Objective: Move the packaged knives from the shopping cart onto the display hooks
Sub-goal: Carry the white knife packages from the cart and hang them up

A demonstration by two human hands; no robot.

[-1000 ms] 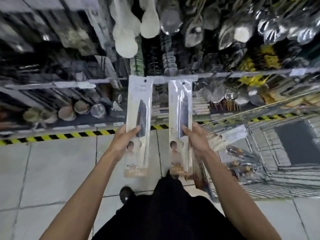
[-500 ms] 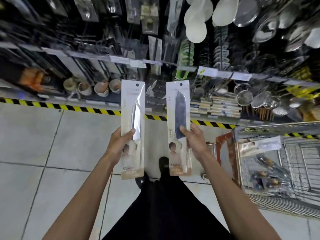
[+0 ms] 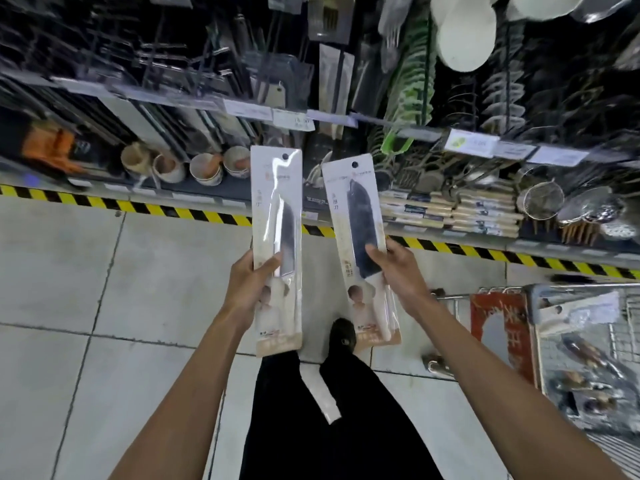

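I hold two packaged knives upright in front of the shelving. My left hand (image 3: 251, 289) grips the left knife pack (image 3: 275, 216), a white card with a slim blade and a hang hole at its top. My right hand (image 3: 398, 271) grips the right knife pack (image 3: 360, 216), which shows a wider dark blade and tilts slightly left. The shopping cart (image 3: 533, 306) stands at the right edge with more packaged knives (image 3: 585, 362) inside. Display hooks (image 3: 214, 46) with hanging utensils fill the dark shelving above.
A yellow-black hazard strip (image 3: 156, 209) marks the shelf base on the tiled floor. Small bowls (image 3: 204, 168) sit on the bottom shelf at left; boxed goods (image 3: 467, 213) and wire strainers (image 3: 540, 199) at right. White ladles (image 3: 464, 32) hang above. My shoe (image 3: 343, 336) is below the packs.
The view has swung left along the shelving, so the cart slid toward the right edge. Both packs stay in my hands; the right pack now tilts a little to the left.
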